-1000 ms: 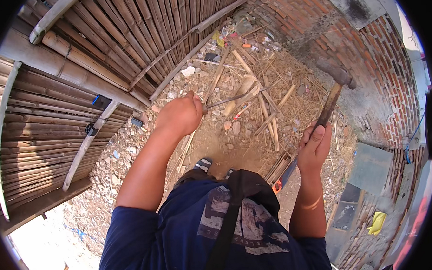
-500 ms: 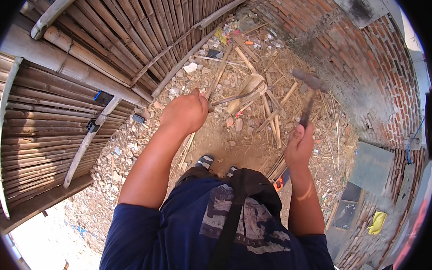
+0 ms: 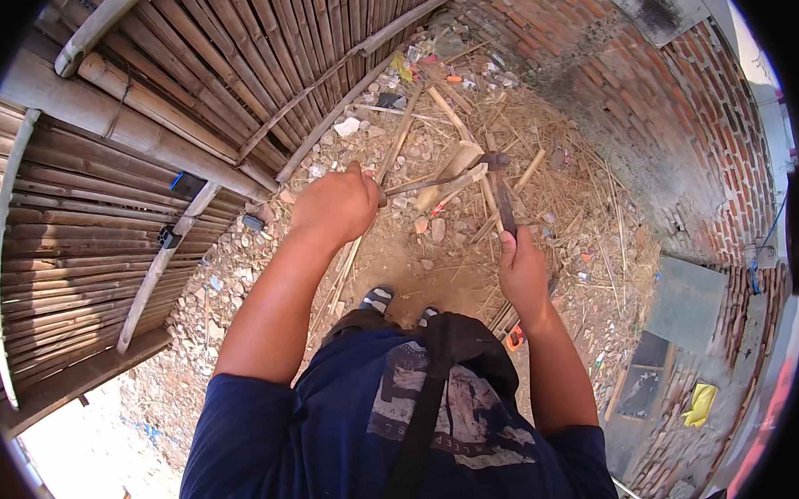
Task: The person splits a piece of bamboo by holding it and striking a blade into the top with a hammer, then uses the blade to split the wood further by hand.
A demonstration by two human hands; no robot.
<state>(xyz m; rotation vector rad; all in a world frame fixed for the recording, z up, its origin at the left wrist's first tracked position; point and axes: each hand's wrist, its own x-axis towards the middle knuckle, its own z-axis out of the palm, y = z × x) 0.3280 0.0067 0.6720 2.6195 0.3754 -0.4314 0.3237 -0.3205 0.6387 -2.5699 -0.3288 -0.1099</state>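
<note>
My left hand (image 3: 335, 206) is closed round the handle of a long, narrow-bladed knife (image 3: 401, 188) that points to the right. Its blade runs across a split piece of pale bamboo or wood (image 3: 457, 186), whose two halves spread apart around it. In my right hand (image 3: 522, 269) is a hammer (image 3: 505, 205), gripped by its handle. The dark hammer head is at the right end of the blade, by the top of the split piece; whether it touches the blade I cannot make out.
Loose sticks and bamboo strips (image 3: 530, 170), straw and stones litter the dirt ground ahead. A bamboo slat wall (image 3: 258, 68) stands at left, a brick wall (image 3: 707, 138) at right. An orange-handled tool (image 3: 515, 338) lies by my right leg, beside a bundle of sticks.
The hammer has swung down and to the left, from beside the split piece to the knife's far end. My left hand stays almost in place, shifted slightly left.
</note>
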